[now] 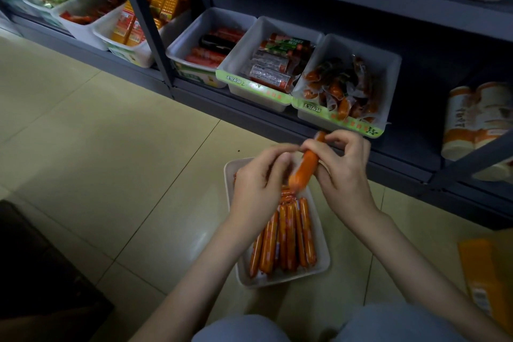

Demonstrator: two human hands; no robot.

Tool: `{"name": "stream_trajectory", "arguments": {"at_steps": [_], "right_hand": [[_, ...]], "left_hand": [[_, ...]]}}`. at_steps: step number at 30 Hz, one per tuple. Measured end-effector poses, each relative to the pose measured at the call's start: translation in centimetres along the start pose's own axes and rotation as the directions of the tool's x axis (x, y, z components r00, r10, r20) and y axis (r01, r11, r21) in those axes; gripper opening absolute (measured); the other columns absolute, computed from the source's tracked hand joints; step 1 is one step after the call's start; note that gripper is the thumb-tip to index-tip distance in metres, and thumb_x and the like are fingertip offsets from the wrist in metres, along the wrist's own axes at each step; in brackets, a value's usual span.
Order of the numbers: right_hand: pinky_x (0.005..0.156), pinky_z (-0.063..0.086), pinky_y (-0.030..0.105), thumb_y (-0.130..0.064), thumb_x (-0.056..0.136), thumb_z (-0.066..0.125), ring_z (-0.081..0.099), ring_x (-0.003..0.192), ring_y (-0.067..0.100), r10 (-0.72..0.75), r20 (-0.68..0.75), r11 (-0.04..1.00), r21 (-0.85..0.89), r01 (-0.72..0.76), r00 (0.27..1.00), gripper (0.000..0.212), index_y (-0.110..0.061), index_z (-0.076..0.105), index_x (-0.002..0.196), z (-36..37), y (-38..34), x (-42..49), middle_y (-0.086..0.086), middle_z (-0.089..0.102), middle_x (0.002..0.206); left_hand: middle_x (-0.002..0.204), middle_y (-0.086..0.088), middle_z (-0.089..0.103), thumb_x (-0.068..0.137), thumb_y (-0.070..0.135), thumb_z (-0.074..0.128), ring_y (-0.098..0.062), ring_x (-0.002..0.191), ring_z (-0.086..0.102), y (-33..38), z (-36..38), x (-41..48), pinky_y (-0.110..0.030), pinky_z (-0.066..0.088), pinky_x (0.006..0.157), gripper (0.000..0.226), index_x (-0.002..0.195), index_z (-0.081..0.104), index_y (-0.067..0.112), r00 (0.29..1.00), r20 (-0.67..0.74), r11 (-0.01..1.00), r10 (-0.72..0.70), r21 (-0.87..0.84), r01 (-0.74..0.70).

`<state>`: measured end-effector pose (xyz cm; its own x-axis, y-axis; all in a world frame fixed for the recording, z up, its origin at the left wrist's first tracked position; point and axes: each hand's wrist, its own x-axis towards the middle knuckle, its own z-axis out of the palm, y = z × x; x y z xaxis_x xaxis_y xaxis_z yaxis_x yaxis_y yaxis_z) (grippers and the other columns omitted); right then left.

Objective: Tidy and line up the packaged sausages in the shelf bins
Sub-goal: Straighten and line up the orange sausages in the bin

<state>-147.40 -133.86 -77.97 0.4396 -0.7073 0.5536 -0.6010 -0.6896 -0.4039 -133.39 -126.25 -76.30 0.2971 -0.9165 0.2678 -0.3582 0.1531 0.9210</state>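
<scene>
Crouched on the tiled floor (97,147), I hold one orange sausage (304,168) between both hands: my left hand (256,189) pinches it from the nine o'clock side, my right hand (342,169) is closed around it from three o'clock. Directly beneath, at six o'clock, a white tray (323,264) sits on the floor with a row of orange sausages (288,236) lying side by side lengthwise. At twelve o'clock the bottom shelf (249,108) carries white bins: one with loose, jumbled sausage packets (341,89), a second bin (263,91) just beside it at eleven o'clock, and a third bin (180,47) further left.
</scene>
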Motion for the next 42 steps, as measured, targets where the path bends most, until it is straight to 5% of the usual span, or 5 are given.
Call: {"name": "stream_trajectory", "arguments": {"at_steps": [10,22,26,32,42], "right_hand": [[0.091,0.051,0.035,-0.023,0.092,0.06,0.06,0.108,0.007,0.101,0.563,0.807,0.436,-0.399,0.82,0.034,-0.036,0.054,0.123,-0.3,-1.7,-0.7,-0.01,0.064,0.113],[0.079,0.052,0.03,-0.041,0.08,0.066,0.063,0.09,0.005,0.192,0.465,0.779,0.464,-0.422,0.865,0.026,-0.029,0.062,0.103,1.6,-0.4,-1.8,-0.011,0.065,0.096],[0.067,0.042,0.016,-0.029,0.086,0.068,0.057,0.076,-0.001,0.291,0.467,0.795,0.367,-0.483,0.835,0.017,-0.03,0.055,0.096,4.6,0.8,-3.8,-0.015,0.059,0.083],[0.068,0.045,0.033,-0.025,0.102,0.033,0.063,0.091,0.031,0.42,0.775,0.886,-0.236,-0.4,0.473,0.051,-0.036,0.008,0.146,10.4,4.5,-11.4,0.009,0.059,0.114],[0.076,0.053,0.039,-0.034,0.104,0.026,0.064,0.091,0.03,0.373,0.895,0.927,-0.349,-0.136,0.245,0.063,-0.043,-0.02,0.146,12.8,5.9,-12.8,0.015,0.061,0.113]], "left_hand": [[0.1,-0.001,0.064,0.092,0.021,0.055,-0.007,0.094,0.064,0.7,0.1,-0.4,-0.026,0.054,0.081,0.034,0.126,0.05,0.019,0.982,-0.034,0.981,0.184,-0.058,-0.185],[0.096,-0.011,0.068,0.09,0.006,0.058,-0.021,0.095,0.066,-0.5,0.2,0.1,-0.03,0.053,0.083,0.024,0.111,0.058,0.019,0.993,-0.008,0.9,-0.116,-0.424,0.101],[0.095,-0.006,0.069,0.096,0.022,0.053,-0.018,0.089,0.068,-4.3,0.5,0.2,-0.038,0.056,0.082,0.019,0.113,0.061,0.022,0.944,-0.002,0.909,-0.331,-0.269,0.318],[0.095,-0.017,0.065,0.095,0.019,0.046,-0.038,0.087,0.061,-13.9,0.5,-3.1,-0.036,0.042,0.066,0.021,0.11,0.059,0.012,0.922,0.097,0.636,-0.375,0.751,0.18],[0.136,-0.007,0.043,0.098,0.022,0.041,-0.024,0.127,0.04,-21.0,4.4,-2.3,-0.036,0.027,0.108,0.041,0.137,0.032,0.015,0.773,0.382,0.341,-0.507,0.912,-0.227]]}}
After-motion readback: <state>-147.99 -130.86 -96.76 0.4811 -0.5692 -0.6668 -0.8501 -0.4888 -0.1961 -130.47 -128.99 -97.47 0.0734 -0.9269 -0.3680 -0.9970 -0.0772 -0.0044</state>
